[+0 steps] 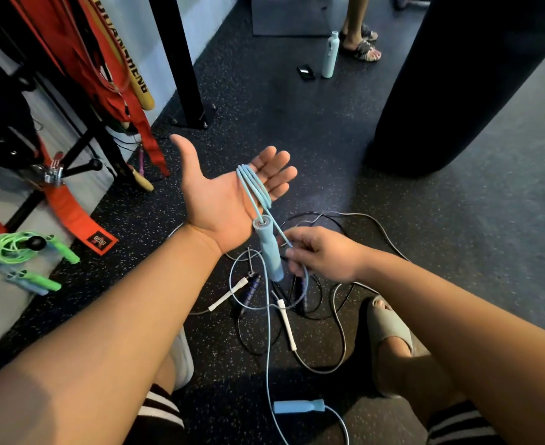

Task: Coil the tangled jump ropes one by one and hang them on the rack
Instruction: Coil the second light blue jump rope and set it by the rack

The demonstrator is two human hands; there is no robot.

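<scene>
Fingers [274, 168] of left hand [223, 200]: straight, spread, palm up, gripping nothing; thumb stands apart to the left. Blue rope [254, 184]: several loops draped over these fingers and across the palm. Handle [268, 252], blue: hangs from the loops below the heel of the left hand, bearing end uppermost, just beside the right hand. Right hand [324, 255]: fingers curled, pinching a strand of the blue rope next to that handle. From there the strand runs down to the near floor [393, 200], where the second handle [298, 406] lies on its side between the person's legs. Tangle [335, 285]: black and grey ropes with white and purple handles, heaped on the floor below both hands, the blue strand passing over it. Rack [86, 134]: black frame, far left. Green rope [8, 252]: coiled, hung on a ball-ended peg at the near left, its handles dangling. Red straps [72, 59]: hung on the rack, far left. Bag [457, 75]: dark, cylindrical, far right. Bottle [330, 54], pale, upright on the far floor, with a phone [306, 72] lying just left of it. Slide [389, 326], grey: on the person's right foot, right of the tangle.
</scene>
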